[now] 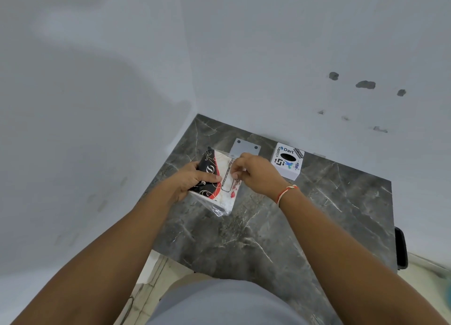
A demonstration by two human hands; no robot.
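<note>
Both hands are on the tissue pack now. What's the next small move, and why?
Probably pull the right hand back to tear the tissue pack open. Its fingers pinch the outlined panel on the pack's top, while the left hand grips the pack's side, holding it above the table.

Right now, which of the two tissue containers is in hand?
The black-and-red plastic-wrapped pack: the left hand grips it, the right hand pinches its wrapper. The white stickered box stands untouched on the table.

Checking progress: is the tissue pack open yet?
Cannot tell: left hand grips the tissue pack, right hand pinches its wrapper, hiding any opening.
</note>
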